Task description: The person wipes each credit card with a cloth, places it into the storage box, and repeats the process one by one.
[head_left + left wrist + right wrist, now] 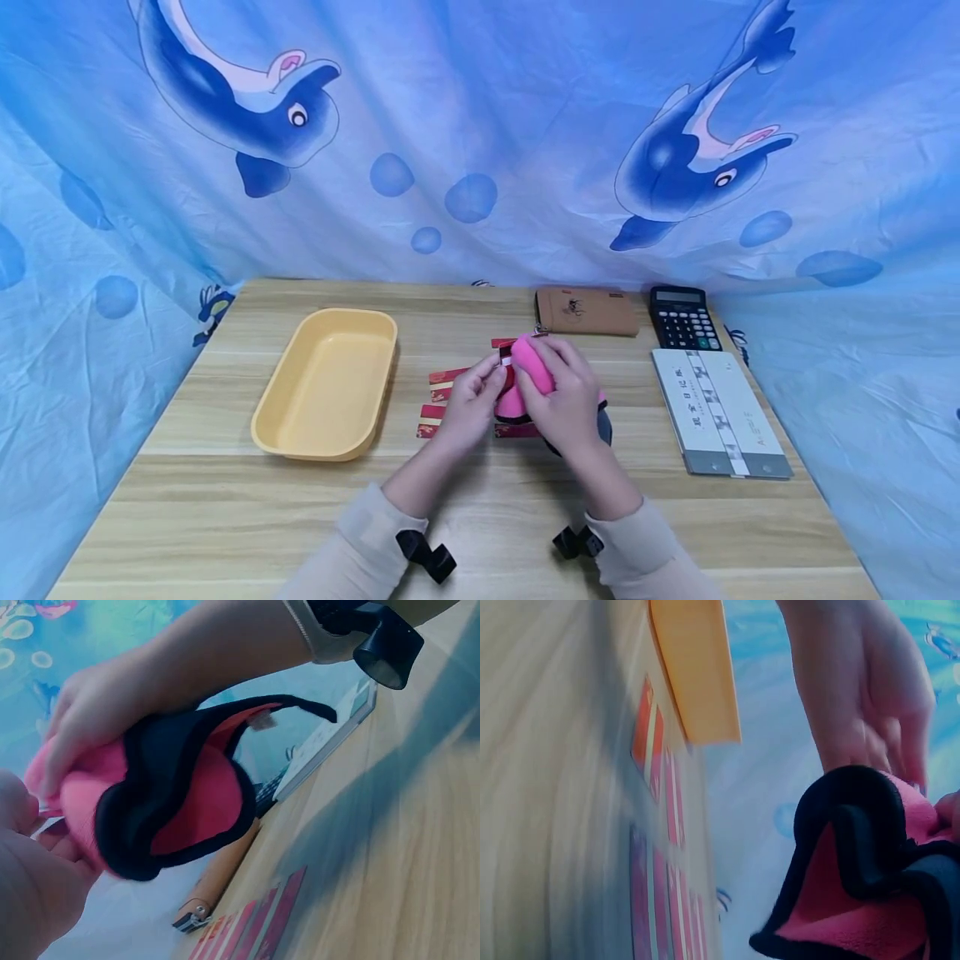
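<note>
Both hands hold a soft, pink-lined dark cloth piece (pixel 534 364) with thick black edging, raised over the tabletop. My right hand (pixel 564 400) grips its bunched pink part with fingers and thumb. At its left edge my left hand (pixel 472 404) pinches a small red and white bit with fingertips and thumb; I cannot tell whether that bit belongs to the cloth. The left wrist view shows the cloth (pixel 199 802) curving open, with a narrow strap end and a pale tag. Red and cream paper packets (pixel 442 383) lie below the hands, partly covered.
A yellow plastic tub (pixel 266 425) stands to the left. Towards the back lies a brown zip wallet (pixel 600 312), with a black calculator (pixel 682 318) right of it. A white and grey notebook (pixel 712 417) lies at the right. Blue dolphin-print cloth (pixel 525 108) hangs behind the table.
</note>
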A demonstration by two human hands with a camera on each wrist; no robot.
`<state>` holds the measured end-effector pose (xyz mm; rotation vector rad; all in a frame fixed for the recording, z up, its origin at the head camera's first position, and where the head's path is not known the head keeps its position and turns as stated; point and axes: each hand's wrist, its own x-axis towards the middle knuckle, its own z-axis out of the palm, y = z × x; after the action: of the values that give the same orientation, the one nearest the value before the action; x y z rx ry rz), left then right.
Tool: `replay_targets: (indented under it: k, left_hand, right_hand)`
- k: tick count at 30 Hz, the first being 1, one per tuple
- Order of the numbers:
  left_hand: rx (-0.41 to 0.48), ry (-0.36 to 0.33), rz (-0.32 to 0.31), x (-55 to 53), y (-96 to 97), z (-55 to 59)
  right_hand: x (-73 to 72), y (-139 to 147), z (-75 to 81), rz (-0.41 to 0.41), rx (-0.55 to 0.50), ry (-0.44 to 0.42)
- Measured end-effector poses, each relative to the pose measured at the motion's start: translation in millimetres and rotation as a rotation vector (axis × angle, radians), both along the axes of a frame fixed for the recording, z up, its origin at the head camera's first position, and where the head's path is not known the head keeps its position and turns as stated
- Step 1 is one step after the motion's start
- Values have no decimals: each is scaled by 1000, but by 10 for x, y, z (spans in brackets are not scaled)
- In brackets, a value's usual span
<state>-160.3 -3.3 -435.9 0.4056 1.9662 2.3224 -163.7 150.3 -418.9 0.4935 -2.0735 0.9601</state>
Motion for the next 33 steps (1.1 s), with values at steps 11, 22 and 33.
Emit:
replay_targets:
  k: [11, 22, 33]
  left_hand:
    - [43, 28, -5, 15, -63, 8]
    - [134, 33, 29, -13, -119, 57]
    - [11, 61, -13, 9, -93, 35]
  right_hand:
    - [70, -123, 33, 56, 19, 30]
    - [0, 17, 35, -91, -17, 31]
    - [41, -215, -18, 54, 35, 87]
